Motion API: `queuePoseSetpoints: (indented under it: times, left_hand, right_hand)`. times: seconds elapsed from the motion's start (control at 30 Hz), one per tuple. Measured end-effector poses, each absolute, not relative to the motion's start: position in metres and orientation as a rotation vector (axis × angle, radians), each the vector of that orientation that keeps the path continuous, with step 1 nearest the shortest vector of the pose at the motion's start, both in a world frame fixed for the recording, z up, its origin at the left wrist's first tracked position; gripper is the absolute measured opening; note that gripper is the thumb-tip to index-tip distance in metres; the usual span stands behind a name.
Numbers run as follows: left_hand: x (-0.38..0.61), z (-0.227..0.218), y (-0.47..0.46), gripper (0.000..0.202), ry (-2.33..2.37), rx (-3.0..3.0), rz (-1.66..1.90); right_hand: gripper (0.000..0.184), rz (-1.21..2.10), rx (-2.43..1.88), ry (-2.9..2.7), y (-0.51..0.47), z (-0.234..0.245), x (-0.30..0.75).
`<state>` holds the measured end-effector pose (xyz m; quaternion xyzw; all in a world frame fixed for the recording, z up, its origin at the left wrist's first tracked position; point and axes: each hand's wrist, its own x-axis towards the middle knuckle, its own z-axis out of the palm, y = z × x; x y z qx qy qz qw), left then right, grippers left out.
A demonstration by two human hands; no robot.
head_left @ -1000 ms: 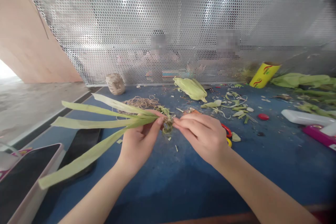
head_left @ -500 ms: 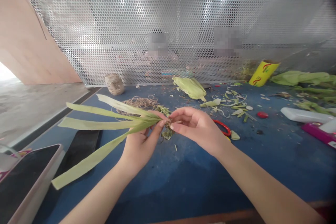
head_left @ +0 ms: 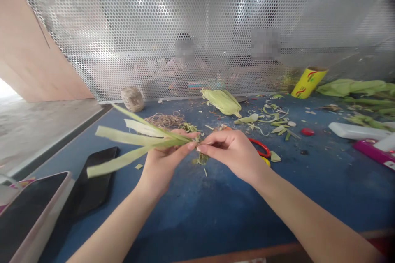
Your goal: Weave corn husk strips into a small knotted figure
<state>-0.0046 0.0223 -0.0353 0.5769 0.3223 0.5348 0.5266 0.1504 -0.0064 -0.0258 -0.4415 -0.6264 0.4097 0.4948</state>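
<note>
A bundle of pale green corn husk strips [head_left: 132, 136] fans out to the left, its gathered end pinched between the thumb and fingers of my left hand [head_left: 162, 162]. My right hand [head_left: 236, 154] is closed in a pinch right at that gathered end, with the fingertips of both hands nearly meeting. What my right fingertips grip is too small to make out. Just behind my left hand lies a tangle of brown twine [head_left: 165, 120]. Scissors with red and yellow handles [head_left: 261, 146] lie partly hidden behind my right hand.
Two phones, one black [head_left: 95, 181] and one pink-edged [head_left: 33, 209], lie at left. Behind are a wrapped corn husk [head_left: 222, 102], a cylindrical block [head_left: 132, 98] and a yellow tube [head_left: 309, 83] before a perforated metal screen [head_left: 123, 28]. Husk scraps [head_left: 279, 127] and a purple-and-white object [head_left: 375, 150] are at right.
The husk strips have swung and drawn closer together, uncovering more of the black phone. Both hands keep their pinch at the gathered end. The view has shifted slightly.
</note>
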Motion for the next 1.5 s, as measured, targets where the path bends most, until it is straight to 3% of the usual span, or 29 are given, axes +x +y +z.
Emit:
queuePoseSetpoints:
  times: [0.23, 0.37, 0.73, 0.83, 1.03, 1.13, 1.2, 1.5]
  left_hand:
    - [-0.012, -0.035, 0.027, 0.022, 0.765, 1.206, 1.060]
    - [-0.013, -0.036, 0.029, 0.014, 0.788, 1.206, 1.153]
    - [-0.013, -0.038, 0.031, 0.007, 0.626, 1.274, 1.101]
    - [-0.015, -0.033, 0.032, 0.012, 0.763, 1.385, 1.098]
    - [-0.022, -0.012, 0.017, 0.028, 1.126, 1.854, 0.449]
    - [-0.025, -0.014, 0.015, 0.018, 1.157, 2.256, 0.886]
    - [-0.025, -0.019, 0.018, 0.025, 1.078, 2.499, 1.049]
    - [-0.024, -0.030, 0.025, 0.022, 0.775, 3.060, 1.158]
  right_hand:
    - [0.012, 0.927, -1.051, -1.522, -0.005, -0.031, 0.147]
    - [0.010, 0.898, -1.104, -1.522, -0.003, -0.034, 0.146]
    - [0.010, 1.378, -0.686, -1.383, -0.001, -0.041, 0.137]
    - [0.013, 1.287, -0.742, -1.434, 0.001, -0.041, 0.140]
    - [0.016, 0.997, -0.987, -1.543, 0.009, -0.044, 0.148]
    - [0.014, 0.992, -1.045, -1.582, 0.010, -0.046, 0.148]
    - [0.013, 0.965, -1.068, -1.620, 0.008, -0.046, 0.147]
    - [0.013, 0.832, -1.133, -1.725, 0.000, -0.042, 0.147]
